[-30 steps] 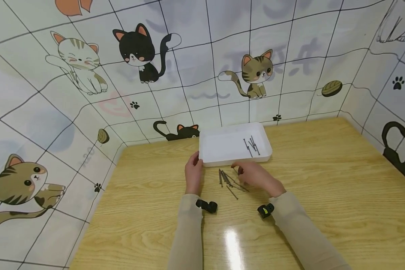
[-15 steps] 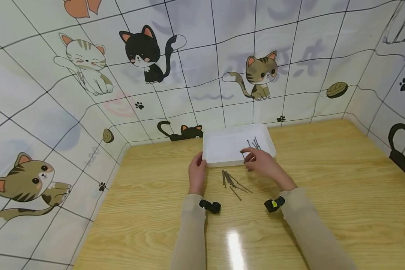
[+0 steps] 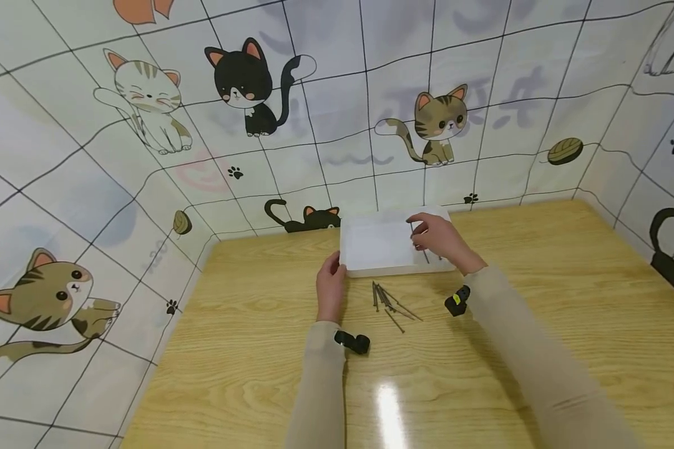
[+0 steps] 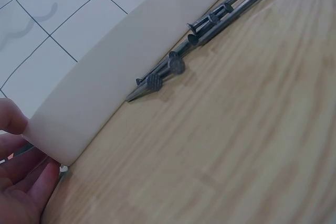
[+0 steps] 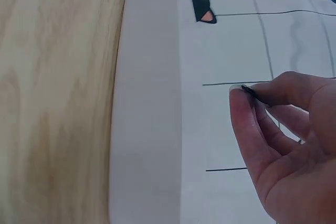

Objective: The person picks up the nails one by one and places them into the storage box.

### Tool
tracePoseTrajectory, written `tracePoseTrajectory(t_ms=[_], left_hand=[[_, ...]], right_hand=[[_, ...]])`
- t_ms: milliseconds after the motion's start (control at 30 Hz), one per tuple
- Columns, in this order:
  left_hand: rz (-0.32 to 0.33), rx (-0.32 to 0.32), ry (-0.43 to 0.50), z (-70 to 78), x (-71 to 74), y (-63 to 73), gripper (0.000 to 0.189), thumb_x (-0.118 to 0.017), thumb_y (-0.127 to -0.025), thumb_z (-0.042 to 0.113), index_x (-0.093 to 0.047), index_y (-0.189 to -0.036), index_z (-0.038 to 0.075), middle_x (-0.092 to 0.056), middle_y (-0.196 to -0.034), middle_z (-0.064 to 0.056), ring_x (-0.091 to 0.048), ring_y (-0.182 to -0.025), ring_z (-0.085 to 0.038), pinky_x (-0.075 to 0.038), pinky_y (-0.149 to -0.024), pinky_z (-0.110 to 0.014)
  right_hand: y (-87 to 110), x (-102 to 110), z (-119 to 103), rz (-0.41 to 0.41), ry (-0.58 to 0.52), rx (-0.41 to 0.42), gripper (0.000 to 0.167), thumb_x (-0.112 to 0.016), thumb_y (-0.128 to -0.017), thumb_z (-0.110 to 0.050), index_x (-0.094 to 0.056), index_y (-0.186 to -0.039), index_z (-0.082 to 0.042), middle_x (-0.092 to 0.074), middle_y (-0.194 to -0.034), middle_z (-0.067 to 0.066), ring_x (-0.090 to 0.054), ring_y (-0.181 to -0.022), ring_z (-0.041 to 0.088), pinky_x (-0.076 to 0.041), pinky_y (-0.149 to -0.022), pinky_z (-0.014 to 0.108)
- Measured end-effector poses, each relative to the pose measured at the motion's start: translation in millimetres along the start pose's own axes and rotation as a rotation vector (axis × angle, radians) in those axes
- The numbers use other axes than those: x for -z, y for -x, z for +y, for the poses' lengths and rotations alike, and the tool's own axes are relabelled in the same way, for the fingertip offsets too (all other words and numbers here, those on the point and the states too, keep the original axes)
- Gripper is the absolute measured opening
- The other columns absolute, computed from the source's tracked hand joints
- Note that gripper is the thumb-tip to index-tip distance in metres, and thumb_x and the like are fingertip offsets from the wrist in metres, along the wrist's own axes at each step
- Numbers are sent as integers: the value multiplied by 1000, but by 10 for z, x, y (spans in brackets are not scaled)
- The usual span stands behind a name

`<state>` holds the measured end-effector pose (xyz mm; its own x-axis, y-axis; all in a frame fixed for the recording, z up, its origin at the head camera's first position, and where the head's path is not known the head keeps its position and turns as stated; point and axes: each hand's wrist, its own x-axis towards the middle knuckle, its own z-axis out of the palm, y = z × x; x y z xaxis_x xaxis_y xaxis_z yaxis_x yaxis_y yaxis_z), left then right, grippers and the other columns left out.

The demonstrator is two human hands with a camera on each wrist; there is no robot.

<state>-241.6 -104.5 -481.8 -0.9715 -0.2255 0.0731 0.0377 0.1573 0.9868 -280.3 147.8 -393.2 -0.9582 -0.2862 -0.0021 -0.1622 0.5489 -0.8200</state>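
Note:
A shallow white tray (image 3: pixel 373 246) lies on the table near the back wall. At its front left corner my left hand (image 3: pixel 329 292) holds the tray, with fingers against the wall and corner in the left wrist view. Over the tray's right part, my right hand (image 3: pixel 445 242) pinches a dark nail (image 5: pixel 248 91) between thumb and forefinger. The nail's head end shows in the right wrist view. Below that hand, a nail (image 3: pixel 426 256) shows in the tray; others there are mostly hidden. In front of the tray lies a loose pile of several nails (image 3: pixel 383 297).
The wooden table (image 3: pixel 247 349) reaches to the cat-patterned wall covering (image 3: pixel 337 112) at the back and sides. Black wrist cameras sit on both wrists. A bright light reflection shows on the tabletop near the front.
My right hand has moved from beside the nail pile up and over the tray, carrying a nail. My left hand stays at the tray's corner.

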Motion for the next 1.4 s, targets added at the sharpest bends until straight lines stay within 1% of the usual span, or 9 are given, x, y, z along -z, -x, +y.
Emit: tracePoseTrajectory(t_ms=[233,333,500,600,700,800,867,1167,1400], left_hand=[[0,6,2,-11,-9,-7,39,-48,-90,19,-49,-129,16,-51,-125,0,-46,-112,-12,-38,-92,-32],[-2,6,2,-14,-21,-12,39,-48,-90,18,-49,-129,15,-51,-125,0,-46,-112,-11,-37,-92,-32],[4,7,-11,-20,-27,-14,38,-48,-90,18,-49,-128,16,-51,-124,0,-46,-111,-10,-38,-92,-32],[5,6,-10,-12,-23,-20,38,-48,-90,19,-49,-128,16,-51,-125,0,-46,-111,-10,-38,-92,-32],[5,14,-12,-8,-19,-29,39,-48,-90,19,-49,-129,17,-51,-126,-1,-46,-111,-9,-38,-92,-31],[6,14,-9,-8,-16,-34,38,-48,-90,19,-49,-128,17,-50,-126,-1,-46,-111,-10,-38,-92,-32],[8,13,-12,-4,-13,-28,38,-48,-90,19,-49,-128,17,-51,-125,-1,-46,-111,-10,-38,-92,-32],[9,9,-4,11,-25,2,39,-48,-89,19,-49,-128,18,-51,-123,2,-46,-111,-10,-38,-92,-32],[19,15,-15,15,-19,-5,38,-47,-90,19,-50,-128,19,-51,-123,2,-46,-111,-10,-38,-92,-32]], right_hand=[[-229,43,58,-105,146,-102,40,-50,-87,-7,-44,-126,-1,-58,-101,22,-61,-80,32,-47,-73,44],[-298,44,102,-137,227,-141,41,-49,-86,-7,-44,-126,0,-61,-96,20,-62,-76,30,-47,-70,41],[-395,17,192,-155,356,-145,38,-50,-84,-7,-49,-122,2,-65,-76,14,-62,-67,26,-45,-59,32],[-430,-25,234,-162,409,-118,35,-49,-83,-6,-53,-117,3,-63,-71,11,-59,-59,22,-43,-53,30],[-451,-87,278,-141,444,-95,33,-49,-82,-5,-56,-113,4,-64,-83,13,-56,-60,21,-44,-56,33],[-442,-145,287,-95,468,-78,30,-49,-81,-3,-58,-109,5,-61,-98,18,-58,-68,23,-46,-64,39],[-421,-175,268,-68,478,-83,28,-49,-81,-2,-59,-106,5,-61,-101,19,-58,-75,26,-46,-69,42],[-377,-234,294,-29,526,-34,19,-44,-84,2,-61,-91,6,-62,-81,17,-54,-61,23,-45,-56,36],[-394,-244,292,-30,551,-42,19,-42,-88,1,-59,-92,6,-61,-81,16,-54,-61,23,-44,-55,35]])
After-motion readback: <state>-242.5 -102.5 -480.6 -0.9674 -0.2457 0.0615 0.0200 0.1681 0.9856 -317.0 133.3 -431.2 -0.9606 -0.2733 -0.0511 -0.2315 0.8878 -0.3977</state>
